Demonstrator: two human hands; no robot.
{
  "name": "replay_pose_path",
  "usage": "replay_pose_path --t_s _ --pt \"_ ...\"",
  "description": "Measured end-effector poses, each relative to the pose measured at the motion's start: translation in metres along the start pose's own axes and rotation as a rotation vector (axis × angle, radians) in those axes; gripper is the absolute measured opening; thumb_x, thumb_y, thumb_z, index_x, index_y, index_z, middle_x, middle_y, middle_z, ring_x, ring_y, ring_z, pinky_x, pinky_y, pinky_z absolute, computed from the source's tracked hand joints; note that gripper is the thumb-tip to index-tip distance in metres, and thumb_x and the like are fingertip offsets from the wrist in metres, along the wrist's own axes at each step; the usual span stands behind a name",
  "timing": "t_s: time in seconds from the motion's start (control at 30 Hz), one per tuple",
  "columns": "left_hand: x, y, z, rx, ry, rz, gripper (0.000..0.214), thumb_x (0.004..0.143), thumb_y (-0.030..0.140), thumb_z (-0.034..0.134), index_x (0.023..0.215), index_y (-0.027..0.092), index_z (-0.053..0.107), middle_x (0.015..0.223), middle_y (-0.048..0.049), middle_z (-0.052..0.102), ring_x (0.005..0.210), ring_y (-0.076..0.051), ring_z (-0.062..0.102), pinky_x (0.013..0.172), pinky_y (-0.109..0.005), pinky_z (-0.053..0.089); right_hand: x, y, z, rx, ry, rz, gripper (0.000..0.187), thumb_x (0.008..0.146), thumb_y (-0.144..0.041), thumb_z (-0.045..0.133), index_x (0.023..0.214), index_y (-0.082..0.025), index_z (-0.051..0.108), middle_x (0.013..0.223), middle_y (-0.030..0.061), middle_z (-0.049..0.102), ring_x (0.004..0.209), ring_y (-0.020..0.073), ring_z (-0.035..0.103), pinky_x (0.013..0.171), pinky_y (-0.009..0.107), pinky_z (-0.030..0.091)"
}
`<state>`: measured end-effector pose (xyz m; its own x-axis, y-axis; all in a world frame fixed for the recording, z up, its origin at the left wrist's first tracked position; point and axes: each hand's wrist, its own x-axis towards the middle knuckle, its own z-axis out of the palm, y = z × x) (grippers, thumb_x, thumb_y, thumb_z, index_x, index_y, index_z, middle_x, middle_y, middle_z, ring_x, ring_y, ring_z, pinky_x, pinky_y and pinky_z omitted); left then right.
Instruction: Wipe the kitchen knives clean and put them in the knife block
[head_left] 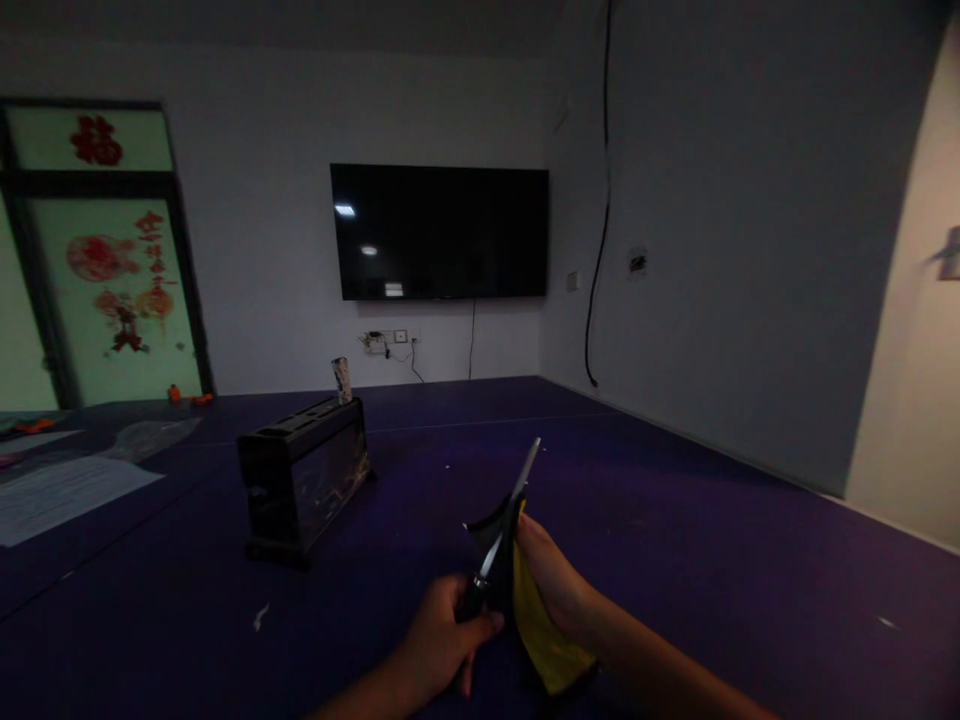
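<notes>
My left hand (442, 637) is closed around the black handle of a knife (491, 556), whose blade slants up and to the right. My right hand (553, 580) pinches a yellow and dark cloth (541, 635) against the blade. The cloth wraps the middle of the blade, and the tip sticks out above it. A yellow flap hangs down below my right fingers. To the left, apart from both hands, a dark slotted knife block (307, 475) stands on the purple table surface (675, 580). A patterned handle (342, 380) rises from its far end.
Printed paper (71, 495) and a clear plastic bag (154, 437) lie at the left. Small orange items (187, 396) are near the door. White scraps (260, 616) dot the table. A television (442, 232) hangs on the far wall, and a black cable (600, 250) runs down the right wall.
</notes>
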<state>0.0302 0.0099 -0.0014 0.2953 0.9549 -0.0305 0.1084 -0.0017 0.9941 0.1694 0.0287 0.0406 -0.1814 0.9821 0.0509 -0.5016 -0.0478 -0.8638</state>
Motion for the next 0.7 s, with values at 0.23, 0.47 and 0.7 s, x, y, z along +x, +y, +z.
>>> replay_pose_path --t_s 0.23,0.47,0.7 --pt "0.0008 -0.0003 -0.0008 -0.021 0.002 0.008 0.044 0.056 0.046 0.067 0.079 0.017 0.043 0.052 0.0094 0.045 0.028 -0.004 0.036 0.028 -0.018 0.029 -0.0011 0.0058 -0.0006 -0.053 -0.081 -0.016 0.028 0.074 -0.044 0.059 0.077 -0.015 0.057 0.061 0.0007 0.062 0.052 0.0142 0.058 0.05 0.024 0.044" --pt "0.0001 0.0011 -0.0013 -0.041 0.0 0.039 0.045 0.057 0.048 0.067 0.079 0.017 0.042 0.051 0.0093 0.045 0.027 -0.004 0.036 0.028 -0.017 0.029 -0.0019 0.0062 0.0019 -0.14 -0.153 -0.087 0.031 0.073 -0.045 0.061 0.079 -0.015 0.06 0.065 0.001 0.062 0.06 0.0152 0.058 0.058 0.025 0.044" --pt "-0.0052 0.0057 -0.0018 -0.07 -0.007 0.063 0.043 0.058 0.047 0.066 0.078 0.016 0.044 0.051 0.0091 0.045 0.027 -0.004 0.035 0.028 -0.017 0.027 -0.0014 0.0066 0.0026 -0.274 -0.181 -0.14 0.033 0.072 -0.048 0.059 0.077 -0.016 0.061 0.069 0.0018 0.061 0.065 0.0154 0.056 0.063 0.026 0.043"
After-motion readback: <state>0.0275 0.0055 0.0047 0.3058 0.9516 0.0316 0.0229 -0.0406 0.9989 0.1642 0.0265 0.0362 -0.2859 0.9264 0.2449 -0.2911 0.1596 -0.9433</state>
